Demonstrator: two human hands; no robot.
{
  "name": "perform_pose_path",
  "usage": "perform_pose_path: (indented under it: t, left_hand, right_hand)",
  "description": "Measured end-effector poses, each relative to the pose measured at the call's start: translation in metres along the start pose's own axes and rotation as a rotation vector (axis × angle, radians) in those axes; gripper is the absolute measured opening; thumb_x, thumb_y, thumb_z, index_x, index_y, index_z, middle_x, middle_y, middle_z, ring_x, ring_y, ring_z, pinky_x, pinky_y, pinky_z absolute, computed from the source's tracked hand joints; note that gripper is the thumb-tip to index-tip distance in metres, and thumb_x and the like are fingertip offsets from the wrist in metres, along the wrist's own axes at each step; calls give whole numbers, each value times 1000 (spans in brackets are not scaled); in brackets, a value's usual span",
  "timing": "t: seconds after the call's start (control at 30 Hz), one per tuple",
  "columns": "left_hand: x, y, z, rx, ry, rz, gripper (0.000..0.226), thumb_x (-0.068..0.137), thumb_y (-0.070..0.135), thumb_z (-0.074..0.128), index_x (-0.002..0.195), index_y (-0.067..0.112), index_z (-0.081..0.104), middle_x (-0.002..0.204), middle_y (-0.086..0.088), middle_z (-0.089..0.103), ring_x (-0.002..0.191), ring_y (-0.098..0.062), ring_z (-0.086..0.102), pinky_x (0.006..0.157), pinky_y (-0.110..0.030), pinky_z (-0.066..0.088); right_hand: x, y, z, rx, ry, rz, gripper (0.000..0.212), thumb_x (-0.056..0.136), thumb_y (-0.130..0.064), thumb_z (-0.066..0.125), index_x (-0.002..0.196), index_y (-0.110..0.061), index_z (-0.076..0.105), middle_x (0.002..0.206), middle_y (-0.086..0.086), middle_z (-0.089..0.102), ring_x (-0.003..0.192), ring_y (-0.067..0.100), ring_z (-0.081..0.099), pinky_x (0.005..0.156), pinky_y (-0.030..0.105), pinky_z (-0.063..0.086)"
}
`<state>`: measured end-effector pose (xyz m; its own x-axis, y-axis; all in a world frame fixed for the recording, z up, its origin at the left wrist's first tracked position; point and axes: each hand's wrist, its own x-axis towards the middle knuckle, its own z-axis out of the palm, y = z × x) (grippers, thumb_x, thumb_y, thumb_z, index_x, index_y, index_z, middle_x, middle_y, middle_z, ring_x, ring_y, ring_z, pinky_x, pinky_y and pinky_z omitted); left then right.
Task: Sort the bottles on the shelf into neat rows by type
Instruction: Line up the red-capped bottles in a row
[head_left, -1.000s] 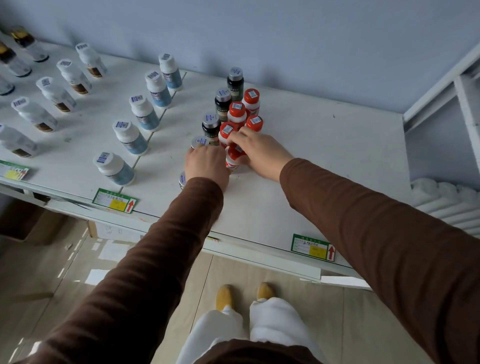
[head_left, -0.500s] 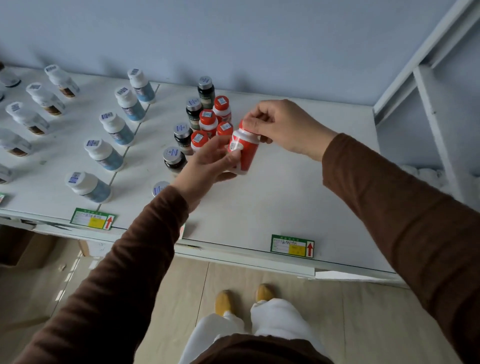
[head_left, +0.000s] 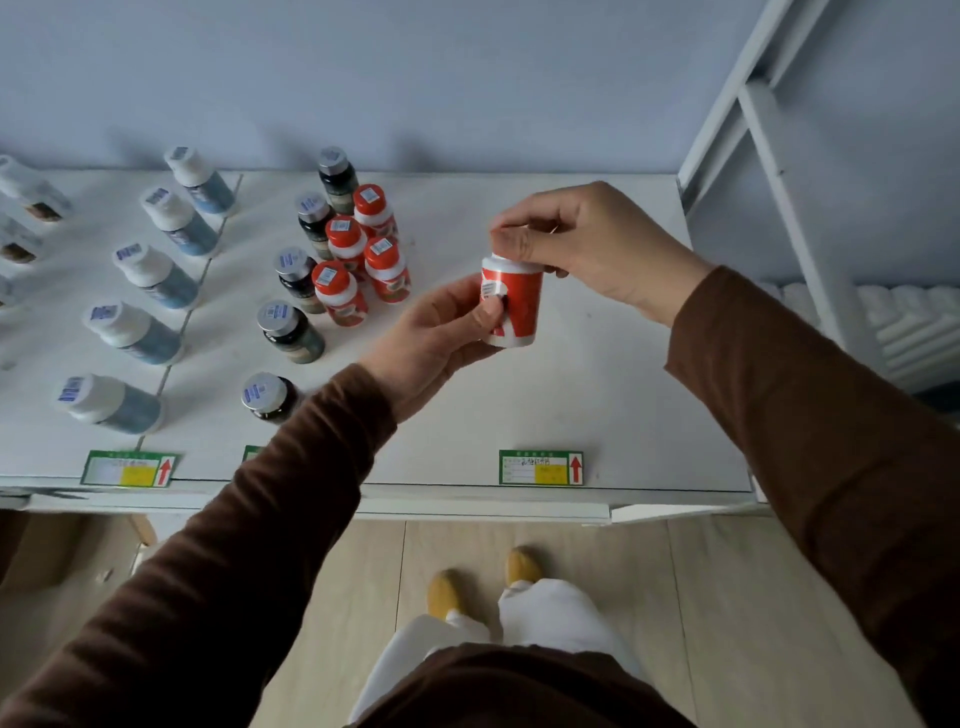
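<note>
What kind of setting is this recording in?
Probably a shop or pharmacy stockroom: a white shelf bears green price tags on its front edge, with capped bottles stood in rows by type.

Both arms extended forward, brown sleeves to the wrists. Left hand (head_left: 436, 338) raised from below, palm turned up and inward; fingers and thumb curled round the body of the red bottle (head_left: 511, 304), thumb pressed on its label. Right hand (head_left: 587, 249) above the bottle, wrist bent downward, fingertips pinched round its top. Both grips closed on the same bottle, left under, right over.
</note>
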<state>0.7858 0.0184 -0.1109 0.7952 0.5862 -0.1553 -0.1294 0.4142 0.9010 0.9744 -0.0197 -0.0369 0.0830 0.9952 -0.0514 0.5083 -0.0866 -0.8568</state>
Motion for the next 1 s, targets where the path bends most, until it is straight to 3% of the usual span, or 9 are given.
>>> perform_pose_path:
  t: [0.07, 0.13, 0.37, 0.43, 0.53, 0.8, 1.0]
  left_hand:
    - [3, -9, 3, 226, 49, 22, 38, 87, 17, 65, 125, 11, 60, 113, -8, 68, 104, -20, 63, 96, -35, 50]
    - [4, -21, 6, 444, 110, 54, 44, 81, 12, 74, 122, 9, 59, 109, -7, 69, 97, -17, 66, 87, -32, 53]
    - [0, -67, 2, 923, 87, 44, 50, 74, 31, 80, 119, 20, 61, 113, 4, 67, 103, -11, 63, 97, -35, 51]
    - [-1, -76, -1, 1043, 56, 63, 47, 77, 26, 78, 120, 20, 61, 114, 4, 66, 103, -9, 61, 97, -35, 50]
    - [0, -84, -4, 1115, 27, 69, 44, 78, 18, 76, 120, 18, 62, 114, 1, 66, 103, -10, 60, 96, -35, 50]
    - [1, -79, -10, 1205, 53, 10, 49, 81, 19, 74, 128, 20, 58, 121, 2, 63, 110, -13, 57, 99, -35, 47]
    - [3, -52, -33, 1185, 358, 90, 43, 84, 17, 70, 125, 23, 60, 119, 3, 62, 105, -11, 57, 94, -36, 48]
  right_hand:
    - [-9, 12, 2, -128, -16, -24, 39, 84, -39, 72, 121, -27, 69, 113, -11, 69, 98, -3, 62, 86, 17, 47]
    - [-21, 24, 7, -302, -23, -46, 45, 84, -37, 72, 128, -29, 63, 123, -8, 66, 110, 5, 59, 96, 23, 44]
    - [-59, 66, 38, -528, -187, -6, 39, 87, -30, 69, 123, -25, 58, 119, -6, 61, 109, 14, 53, 88, 22, 36]
    - [-66, 74, 43, -559, -219, 2, 39, 88, -30, 67, 125, -25, 56, 121, -5, 59, 111, 14, 51, 90, 22, 36]
    - [-71, 82, 47, -576, -237, 18, 39, 90, -30, 65, 127, -25, 54, 123, -4, 58, 113, 15, 50, 94, 24, 40]
    - [-69, 87, 46, -568, -271, 5, 48, 85, -38, 70, 128, -29, 50, 124, -8, 51, 113, 11, 47, 89, 20, 37]
    - [-31, 61, 40, -480, -132, -119, 45, 87, -49, 61, 127, -29, 55, 121, -12, 55, 103, 1, 43, 83, 20, 35]
